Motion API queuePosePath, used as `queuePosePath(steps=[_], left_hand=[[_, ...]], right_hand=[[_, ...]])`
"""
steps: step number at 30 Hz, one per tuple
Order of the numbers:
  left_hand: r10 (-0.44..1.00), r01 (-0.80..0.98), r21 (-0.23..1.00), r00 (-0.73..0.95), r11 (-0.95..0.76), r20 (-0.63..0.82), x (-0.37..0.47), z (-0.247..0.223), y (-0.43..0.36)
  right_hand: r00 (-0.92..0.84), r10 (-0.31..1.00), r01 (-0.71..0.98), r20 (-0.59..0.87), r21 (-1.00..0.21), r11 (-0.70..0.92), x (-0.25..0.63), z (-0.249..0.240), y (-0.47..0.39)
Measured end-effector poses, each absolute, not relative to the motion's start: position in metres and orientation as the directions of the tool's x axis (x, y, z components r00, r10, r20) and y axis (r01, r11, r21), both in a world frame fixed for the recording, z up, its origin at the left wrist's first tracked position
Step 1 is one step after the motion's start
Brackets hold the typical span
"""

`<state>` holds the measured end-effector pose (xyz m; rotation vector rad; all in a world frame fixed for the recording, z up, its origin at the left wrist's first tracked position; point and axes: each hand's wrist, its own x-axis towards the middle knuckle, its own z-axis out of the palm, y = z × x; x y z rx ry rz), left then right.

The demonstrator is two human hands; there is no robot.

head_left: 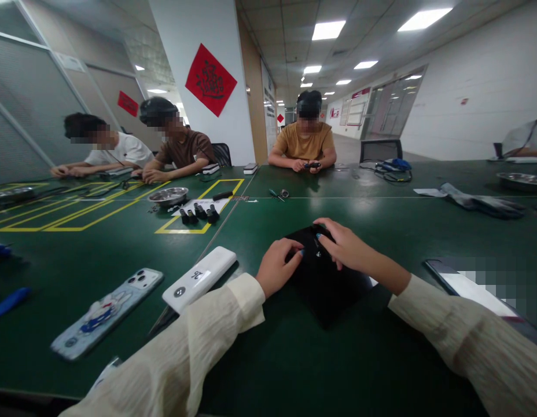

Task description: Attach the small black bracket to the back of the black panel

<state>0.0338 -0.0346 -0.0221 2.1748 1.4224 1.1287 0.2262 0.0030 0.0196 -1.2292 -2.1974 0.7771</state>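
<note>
We have both bare hands over a flat black object (324,284) on the green table (268,370), and it lies directly beneath our fingers, one corner angled toward us. Our left hand (277,266) is at its left side, the fingers bent and the thumb brought close to the forefinger; we cannot tell whether they pinch anything or only press on the surface. Our right hand (340,246) reaches over the far part of the object, forefinger out at the far edge and thumb just nearer to us, neither clenched into a fist nor laid flat. Whether those fingertips grip the edge is too small to tell. A small light mark shows on the black surface between our two sets of fingers.

To the left of our left fingers lies a white power bank (201,278), and farther left a phone in a pale blue case (107,313) with a rabbit figure. Well to the right of our right fingers is a phone-like device (477,289) with a bright screen. Beyond our left fingers, toward the far left, we see short black cylinders (199,214) standing near a metal bowl (168,196). Straight beyond our fingers, across the table, sits a person in a mustard shirt (303,142).
</note>
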Motion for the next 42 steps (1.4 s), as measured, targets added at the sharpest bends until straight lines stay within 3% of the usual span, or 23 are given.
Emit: queuePosePath(steps=[3, 7, 12, 14, 17, 21, 24, 27, 32, 38, 42], left_hand=[[0.841, 0.73, 0.485, 0.227, -0.481, 0.492, 0.049, -0.018, -0.034], [0.842, 0.783, 0.433, 0.205, -0.447, 0.499, 0.067, -0.022, -0.03], [0.858, 0.82, 0.388, 0.219, -0.42, 0.465, 0.076, -0.029, -0.027], [0.845, 0.799, 0.407, 0.218, -0.442, 0.489, 0.075, -0.028, -0.027], [0.797, 0.709, 0.516, 0.109, -0.481, 0.594, 0.063, -0.02, -0.025], [0.657, 0.593, 0.623, -0.2, -0.51, 0.727, 0.029, -0.005, -0.014], [0.596, 0.526, 0.678, -0.35, -0.513, 0.722, 0.005, 0.0, -0.005], [0.645, 0.483, 0.743, -0.392, -0.463, 0.656, -0.005, -0.004, -0.001], [0.809, 0.412, 0.822, -0.271, -0.392, 0.521, 0.007, -0.018, -0.005], [0.938, 0.127, 0.941, -0.111, -0.315, 0.329, 0.032, -0.029, -0.01], [0.981, -0.047, 0.984, -0.108, -0.169, 0.163, 0.042, -0.036, -0.014]], right_hand=[[-0.482, 0.865, 0.57, 0.136, -0.701, 0.428, 0.227, 0.019, 0.004], [-0.485, 0.864, 0.584, 0.134, -0.686, 0.434, 0.227, 0.022, 0.004], [-0.495, 0.824, 0.726, 0.277, -0.389, 0.567, 0.227, 0.024, 0.003], [-0.491, 0.828, 0.754, 0.271, -0.343, 0.56, 0.228, 0.022, 0.004], [-0.48, 0.834, 0.719, 0.273, -0.422, 0.552, 0.23, 0.02, 0.006], [-0.368, 0.884, 0.629, 0.289, -0.623, 0.465, 0.236, 0.021, 0.014], [-0.214, 0.967, 0.45, 0.142, -0.864, 0.226, 0.241, 0.023, 0.022], [-0.108, 0.993, 0.2, -0.052, -0.979, -0.03, 0.244, 0.021, 0.028], [-0.1, 0.979, -0.166, -0.178, -0.967, -0.193, 0.248, 0.0, 0.027], [-0.095, 0.957, -0.24, -0.276, -0.926, -0.291, 0.244, -0.026, 0.018], [-0.145, 0.961, -0.257, -0.237, -0.929, -0.268, 0.238, -0.037, 0.015]])
